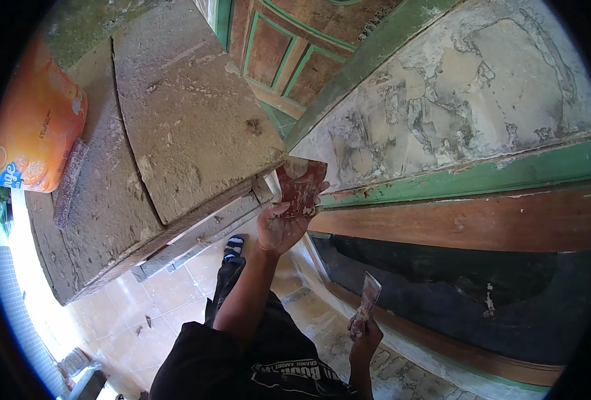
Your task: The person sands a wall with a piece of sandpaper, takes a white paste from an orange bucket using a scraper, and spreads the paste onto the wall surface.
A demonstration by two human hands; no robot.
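My left hand [282, 230] is raised beside the corner of a plank platform. It grips a flat reddish-brown plate [300, 195], thumb on the face and fingers round the far edge. Pale smears mark the plate, and a greyish dab lies near its top. Lower and to the right, my right hand [365, 339] is closed round the handle of a putty knife [370, 292]. The knife's blade points up and is coated with pale residue. The two tools are apart, and neither touches the wall.
The dusty plank platform [195, 113] fills the upper left, bearing an orange printed bucket [45, 127] and a crusted bar [71, 183]. A patchy, putty-smeared wall [435, 107] with green trim [469, 175] rises at right, above a dark window pane [435, 273]. Debris dots the tiled floor [169, 293].
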